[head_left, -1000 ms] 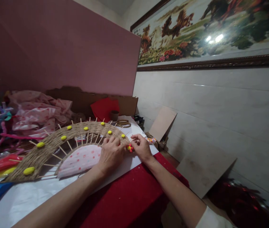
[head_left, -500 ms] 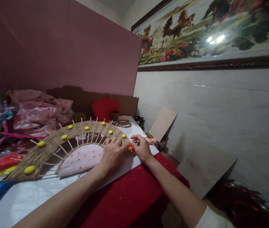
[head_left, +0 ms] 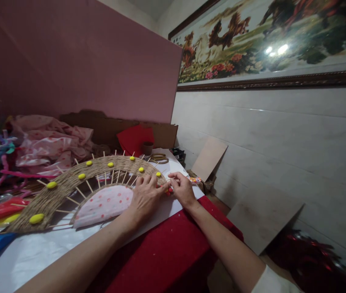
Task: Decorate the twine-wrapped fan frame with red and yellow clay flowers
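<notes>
Twine arch (head_left: 66, 185), woven over thin wooden sticks (head_left: 72, 200) and dotted with yellow ovals (head_left: 36, 219), lies on the white-topped table (head_left: 157, 260), which is red along the near side. Inside its curve sits a half-round of spotted pink cloth (head_left: 104, 205). At the arch's right end, the left hand (head_left: 145, 197) bends low, fingers loosely curled; whether they grip anything is hidden. The right hand (head_left: 183, 189) faces it, thumb and forefinger nearly together by small red pieces (head_left: 170, 190); I cannot tell what they pinch. Behind the arch are scissors (head_left: 159, 158), a small brown cup (head_left: 147, 148) and red sheets (head_left: 134, 140); to the left, crumpled spotted fabric (head_left: 51, 142) and fuzzy stems (head_left: 5, 165).
</notes>
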A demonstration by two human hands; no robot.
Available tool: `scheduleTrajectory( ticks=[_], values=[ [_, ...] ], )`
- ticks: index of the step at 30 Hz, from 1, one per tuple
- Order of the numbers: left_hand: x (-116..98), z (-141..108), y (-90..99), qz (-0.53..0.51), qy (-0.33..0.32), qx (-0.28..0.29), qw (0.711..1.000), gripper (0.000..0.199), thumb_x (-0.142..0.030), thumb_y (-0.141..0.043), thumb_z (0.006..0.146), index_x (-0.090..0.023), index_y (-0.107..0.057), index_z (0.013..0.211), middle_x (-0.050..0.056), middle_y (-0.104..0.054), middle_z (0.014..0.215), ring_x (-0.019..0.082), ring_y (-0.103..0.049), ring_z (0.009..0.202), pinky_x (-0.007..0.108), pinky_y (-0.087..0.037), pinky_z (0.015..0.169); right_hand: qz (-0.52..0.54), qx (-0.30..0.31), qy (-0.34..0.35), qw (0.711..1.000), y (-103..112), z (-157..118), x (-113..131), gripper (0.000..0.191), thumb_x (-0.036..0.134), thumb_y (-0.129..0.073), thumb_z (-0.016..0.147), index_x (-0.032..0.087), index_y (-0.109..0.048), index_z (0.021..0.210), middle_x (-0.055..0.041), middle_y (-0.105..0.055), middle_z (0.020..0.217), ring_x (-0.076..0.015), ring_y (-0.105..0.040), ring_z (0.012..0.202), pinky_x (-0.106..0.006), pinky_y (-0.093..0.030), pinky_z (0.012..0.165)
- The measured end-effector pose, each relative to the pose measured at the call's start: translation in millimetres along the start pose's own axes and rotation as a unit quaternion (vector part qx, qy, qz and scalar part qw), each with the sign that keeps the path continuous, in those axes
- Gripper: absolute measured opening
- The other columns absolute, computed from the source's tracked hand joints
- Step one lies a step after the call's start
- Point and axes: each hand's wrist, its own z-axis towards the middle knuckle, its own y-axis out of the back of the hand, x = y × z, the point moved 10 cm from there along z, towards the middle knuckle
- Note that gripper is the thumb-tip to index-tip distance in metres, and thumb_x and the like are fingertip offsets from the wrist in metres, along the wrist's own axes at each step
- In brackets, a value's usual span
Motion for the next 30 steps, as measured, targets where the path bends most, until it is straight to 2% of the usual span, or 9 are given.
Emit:
scheduleTrajectory(
  ticks=[6, 10, 13, 15, 17, 25, 30],
  values=[
    [4, 1, 1.5, -0.011, 0.02, -0.008, 1.0, 0.028, -0.029, -0.052, 0.085, -0.037, -0.06, 0.11, 0.006, -0.058, 0.084, 0.024, -0.047, 0.081, 0.036, -0.029, 0.068, 0.003, -0.002, 0.0, 1.0, 2, 0, 2, 0.017, 0.019, -0.045, 0.078, 0.019, -0.059, 0.088, -0.0026, -0.068, 0.069, -0.0172, -0.065, 0.065, -0.027, -0.05, 0.059],
    [13, -1, 12.0, -0.02, 0.056, -0.053, 0.997, 0.029, -0.025, -0.053, 0.083, -0.031, -0.062, 0.109, 0.007, -0.057, 0.081, 0.023, -0.046, 0.078, 0.036, -0.029, 0.067, 0.006, -0.005, -0.004, 1.0, 2, 0, 2, 0.017, 0.019, -0.045, 0.078, 0.019, -0.058, 0.088, -0.0023, -0.068, 0.069, -0.0173, -0.065, 0.065, -0.028, -0.051, 0.061],
    [-1, -3, 20.1, -0.044, -0.009, -0.081, 0.996, 0.023, -0.026, -0.051, 0.084, -0.033, -0.065, 0.102, 0.005, -0.056, 0.079, 0.021, -0.046, 0.076, 0.036, -0.03, 0.07, 0.006, -0.007, -0.007, 1.0, 3, 0, 1, 0.017, 0.019, -0.044, 0.078, 0.019, -0.058, 0.087, -0.0018, -0.068, 0.067, -0.0173, -0.065, 0.063, -0.028, -0.051, 0.06],
    [-14, -5, 21.6, -0.052, -0.061, -0.076, 0.994, 0.022, -0.025, -0.051, 0.085, -0.034, -0.065, 0.098, 0.004, -0.056, 0.079, 0.021, -0.046, 0.077, 0.037, -0.03, 0.073, 0.007, -0.009, -0.009, 1.0, 3, 0, 1, 0.017, 0.019, -0.044, 0.078, 0.019, -0.059, 0.088, -0.0017, -0.068, 0.067, -0.0174, -0.065, 0.064, -0.028, -0.051, 0.059],
    [-22, -7, 21.0, -0.05, -0.084, -0.064, 0.993, 0.021, -0.024, -0.051, 0.085, -0.033, -0.065, 0.098, 0.005, -0.057, 0.081, 0.022, -0.046, 0.079, 0.038, -0.03, 0.074, 0.008, -0.012, -0.01, 1.0, 4, 0, 0, 0.018, 0.019, -0.044, 0.078, 0.019, -0.059, 0.088, -0.002, -0.068, 0.067, -0.0173, -0.065, 0.064, -0.027, -0.051, 0.059],
    [-24, -7, 21.2, -0.048, -0.096, -0.066, 0.992, 0.016, -0.024, -0.052, 0.084, -0.029, -0.066, 0.089, 0.006, -0.055, 0.079, 0.022, -0.045, 0.078, 0.037, -0.03, 0.071, 0.014, -0.019, -0.011, 1.0, 4, 0, -1, 0.017, 0.019, -0.045, 0.078, 0.019, -0.059, 0.087, -0.0022, -0.067, 0.066, -0.0172, -0.065, 0.063, -0.027, -0.051, 0.057],
    [-23, -6, 13.5, -0.034, -0.088, -0.035, 0.995, 0.014, -0.024, -0.052, 0.084, -0.026, -0.065, 0.082, 0.006, -0.055, 0.078, 0.023, -0.045, 0.078, 0.038, -0.029, 0.069, 0.019, -0.015, -0.01, 1.0, 3, 0, 0, 0.016, 0.02, -0.045, 0.078, 0.02, -0.058, 0.087, -0.0018, -0.067, 0.066, -0.0175, -0.066, 0.063, -0.027, -0.052, 0.057]
  ],
)
